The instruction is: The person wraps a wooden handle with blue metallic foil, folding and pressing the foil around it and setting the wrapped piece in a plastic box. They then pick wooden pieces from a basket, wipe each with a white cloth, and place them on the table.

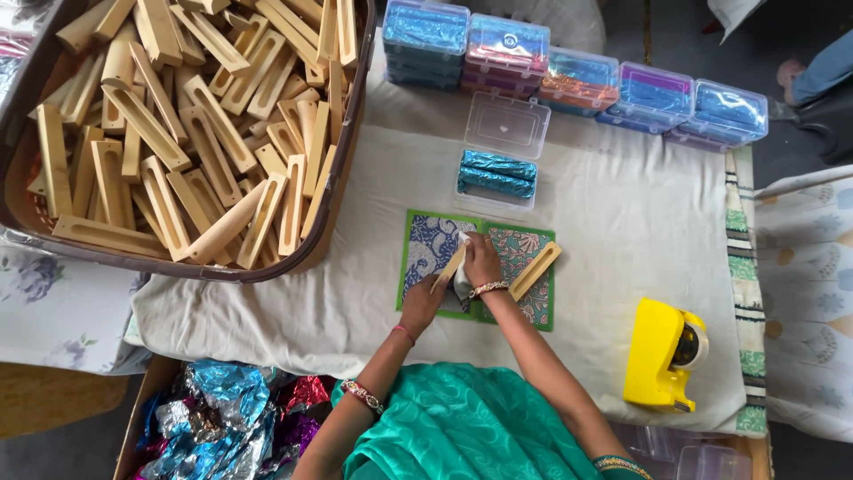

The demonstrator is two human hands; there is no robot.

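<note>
The left hand (419, 305) is clenched around the lower end of a pale, slotted wooden stick (450, 268), holding it slanted over two patterned paper sheets with green borders (428, 244) that lie side by side on the cream cloth-covered tabletop (622, 222). The right hand (481, 260) presses down on a small white piece (462, 281) just beside that stick; its fingers are curled, but whether they pinch the white piece or only pin it I cannot tell. A second wooden stick (535, 270) rests diagonally on the right-hand sheet, touching nothing but the paper.

Judging by this, the step in hand looks like wrapping a stick in a sheet, at its start: the stick is being positioned, and the paper is still flat. The next move would call for steadying the stick against the sheet while the paper edge is lifted and folded snugly over it.

Near the right elbow stands a yellow tape dispenser (656, 354). Beyond the sheets, an open clear plastic box (503, 124) holds blue foil-wrapped pieces (498, 173), and a large brown basket (342, 178) heaped with bare sticks sits to the left.
</note>
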